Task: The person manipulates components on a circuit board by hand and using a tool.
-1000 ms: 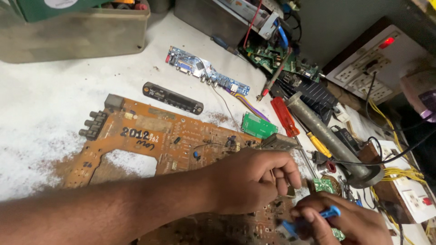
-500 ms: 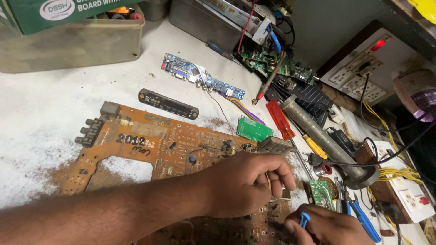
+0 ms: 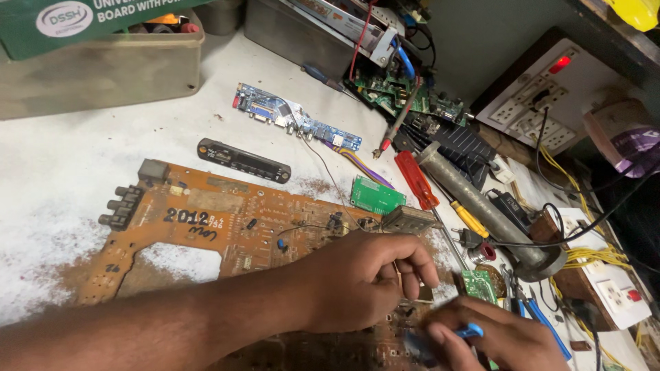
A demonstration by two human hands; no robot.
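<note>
White and dusty, with a rust-brown smear under the work, the surface (image 3: 62, 178) carries a large orange-brown circuit board (image 3: 227, 227), flat, thin and stippled with small parts, lying at its near middle under both hands. The left hand (image 3: 364, 282) rests on the board's right end with fingers curled down, pinching a fine dark wire or lead against it; just what it grips is too small to tell. Half a second ago the blue-handled tool (image 3: 467, 333) stuck out to the right of the right hand (image 3: 495, 340); now that hand has closed over it and drawn in beside the left, so only a blue stub shows, blurred, and the tip looks brought to the spot the left hand steadies. The view has also shifted slightly, while the board has not moved. Just beyond the fingers lie a small green board (image 3: 375, 196), glossy and rectangular, a red-handled screwdriver (image 3: 416, 180) and a dull grey metal cylinder (image 3: 481, 209). Farther back sit a slim black module (image 3: 244, 161), a long blue connector board (image 3: 295, 124) and a white socket panel (image 3: 543, 103) with a red lamp lit.
</note>
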